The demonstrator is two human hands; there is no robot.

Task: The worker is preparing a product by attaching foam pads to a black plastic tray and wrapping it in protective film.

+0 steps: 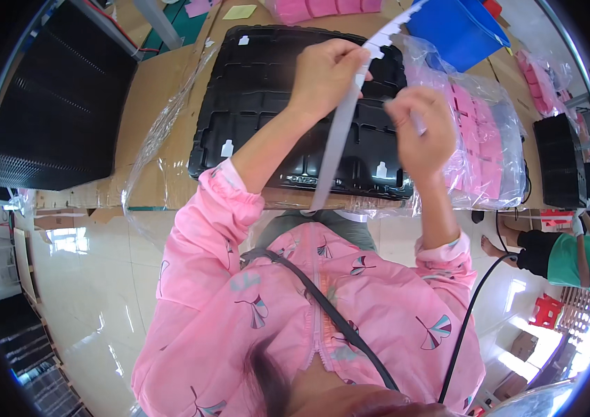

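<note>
My left hand [328, 78] pinches a long white strip of labels [340, 135] with a notched edge. The strip hangs down toward my body and also runs up to the right above the hand. Beneath it lies a black molded plastic tray [267, 83], with small white bottle-shaped labels [227, 148] near some corners. My right hand [423, 132] is raised over the tray's right side, slightly blurred, its fingers curled in. Something pale shows by those fingers, too small and smeared to name.
Pink molded pieces [476, 139] in clear plastic film lie right of the tray. Behind them stands a blue bin [458, 31]. A stack of black trays [59, 97] rises at the left. Cardboard [159, 139] covers the table. Another person in green [580, 260] is at the far right.
</note>
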